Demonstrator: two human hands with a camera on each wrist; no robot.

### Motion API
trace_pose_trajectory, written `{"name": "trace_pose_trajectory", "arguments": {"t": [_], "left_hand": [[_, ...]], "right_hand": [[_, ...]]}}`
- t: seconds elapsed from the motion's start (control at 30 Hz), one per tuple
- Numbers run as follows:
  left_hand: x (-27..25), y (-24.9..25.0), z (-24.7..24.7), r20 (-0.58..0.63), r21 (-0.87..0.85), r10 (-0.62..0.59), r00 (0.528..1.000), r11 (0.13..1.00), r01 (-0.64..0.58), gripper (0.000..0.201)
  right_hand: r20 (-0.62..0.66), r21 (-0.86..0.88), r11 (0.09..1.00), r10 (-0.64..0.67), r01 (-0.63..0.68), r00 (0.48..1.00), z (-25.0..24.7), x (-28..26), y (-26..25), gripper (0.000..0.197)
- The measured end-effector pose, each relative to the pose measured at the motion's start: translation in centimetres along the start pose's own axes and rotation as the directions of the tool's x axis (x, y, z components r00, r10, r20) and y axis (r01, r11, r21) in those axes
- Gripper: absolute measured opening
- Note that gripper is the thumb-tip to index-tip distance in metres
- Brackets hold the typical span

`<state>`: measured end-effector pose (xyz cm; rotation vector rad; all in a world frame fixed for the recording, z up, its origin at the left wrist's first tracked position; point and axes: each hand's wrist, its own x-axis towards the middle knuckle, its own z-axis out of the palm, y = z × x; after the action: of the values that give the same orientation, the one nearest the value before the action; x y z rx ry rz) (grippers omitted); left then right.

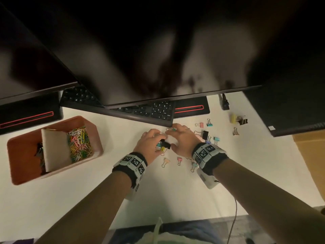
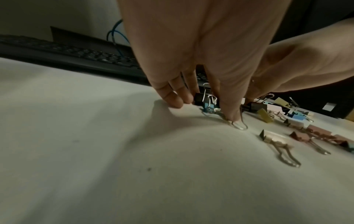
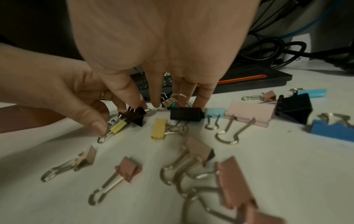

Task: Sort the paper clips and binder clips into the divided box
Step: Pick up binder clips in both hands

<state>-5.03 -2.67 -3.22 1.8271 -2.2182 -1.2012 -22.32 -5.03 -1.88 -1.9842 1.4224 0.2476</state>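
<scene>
- Your keyboard [image 1: 151, 111] lies at the back of the white worktop [image 1: 88, 191], partly under the dark monitor [image 1: 158, 50]; take it as the landmark.
- Well to the left of the keyboard and nearer you stands the divided box [image 1: 21, 143], reddish-brown with a pale card divider across it.
- The box's compartment nearer the keyboard holds a heap of coloured paper clips [image 1: 80, 143]; the one on the far side of the divider holds a few dark clips, too dim to tell apart.
- Just in front of the keyboard's number-pad end, your left hand [image 1: 151, 141] has thumb and fingers curled round a small bunch of binder clips [image 1: 163, 145], black, yellow and blue, their wire loops touching the worktop.
- Your right hand [image 1: 182, 140] sits just beside the left, fingers spread and pointing down, tips on the worktop among the clips and curled round nothing.
- Loose binder clips [image 3: 249, 116] crowd round your right hand: pink, peach, light blue, yellow [image 3: 159, 130], black [image 3: 185, 113] and dark blue, small and large, silver handles mostly folded flat.
- More clips lie apart, right of the keyboard, near a black cable plug [image 1: 224, 103].
- A cardboard sheet [image 1: 309, 155] lies at the worktop's right edge.
</scene>
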Motion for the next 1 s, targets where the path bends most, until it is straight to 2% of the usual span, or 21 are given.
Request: {"name": "trace_pose_trajectory", "arguments": {"t": [0.17, 0.3, 0.47, 0.67, 0.83, 1.0], "left_hand": [[-0.8, -0.9, 0.0, -0.052, -0.109, -0.045, 0.998, 0.993, 0.039, 0.042], [-1.6, -1.5, 0.0, -0.069, -0.154, -0.069, 0.995, 0.986, 0.057, 0.037], [-2.4, -2.5, -0.4, -0.133, -0.048, -0.137, 0.982, 0.990, 0.132, 0.026], [-3.0, -3.3, -1.2, -0.128, -0.059, -0.189, 0.974, 0.981, 0.183, 0.040], [-3.2, -3.9, -1.8, -0.126, -0.128, -0.240, 0.963, 0.966, 0.224, 0.033], [-3.5, -4.0, -2.0, -0.123, -0.175, -0.236, 0.964, 0.961, 0.213, 0.035]], "right_hand": [[0.045, -0.002, 0.998, -0.062, 0.062, 0.997, 0.8, -0.4, 0.1, 0.059], [0.008, -0.011, 0.994, -0.112, 0.112, 0.994, 1.8, -0.1, -0.9, 0.056], [0.013, 0.027, 0.996, -0.090, 0.089, 0.996, 2.0, 0.8, -2.3, 0.045], [0.030, 0.071, 0.995, -0.072, 0.070, 0.997, 2.2, 1.4, -2.5, 0.036], [0.014, 0.157, 0.987, -0.038, 0.036, 0.999, 2.4, 1.6, -2.3, 0.032], [-0.007, 0.231, 0.969, -0.084, 0.084, 0.996, 2.0, 1.4, -2.6, 0.022]]}}
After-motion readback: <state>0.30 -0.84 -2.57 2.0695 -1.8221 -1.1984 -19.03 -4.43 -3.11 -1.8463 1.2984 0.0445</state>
